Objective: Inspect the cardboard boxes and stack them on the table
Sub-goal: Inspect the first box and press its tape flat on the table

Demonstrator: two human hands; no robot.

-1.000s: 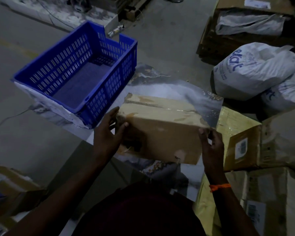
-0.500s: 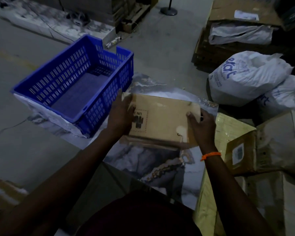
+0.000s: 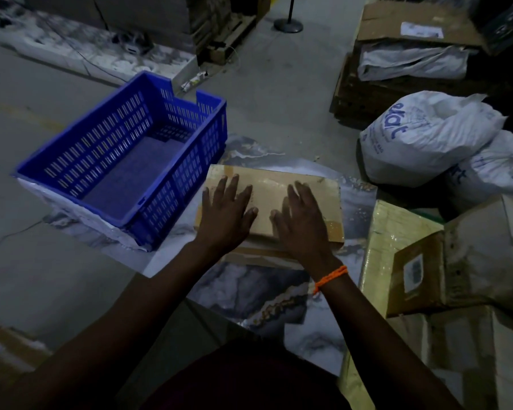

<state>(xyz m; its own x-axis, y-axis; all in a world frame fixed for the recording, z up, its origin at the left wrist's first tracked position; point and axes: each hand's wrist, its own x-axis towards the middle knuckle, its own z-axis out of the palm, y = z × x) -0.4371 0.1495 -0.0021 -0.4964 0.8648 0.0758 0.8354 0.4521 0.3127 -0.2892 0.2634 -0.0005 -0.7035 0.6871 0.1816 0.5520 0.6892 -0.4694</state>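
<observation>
A flat brown cardboard box lies on the marble-patterned table, just right of the blue crate. The edge of another flat box shows beneath it at the near side. My left hand rests palm down on the left part of the top box, fingers spread. Over its right part my right hand, with an orange band at the wrist, lies flat the same way. Neither hand grips anything.
An empty blue slotted crate stands on the table's left part. Yellowish taped cardboard boxes are piled at the right. White sacks and more cartons sit on the floor beyond. A carton lies at lower left.
The box was held up and turned in both hands, then lowered onto the table. Both hands have let go of its edges and now press flat on its top.
</observation>
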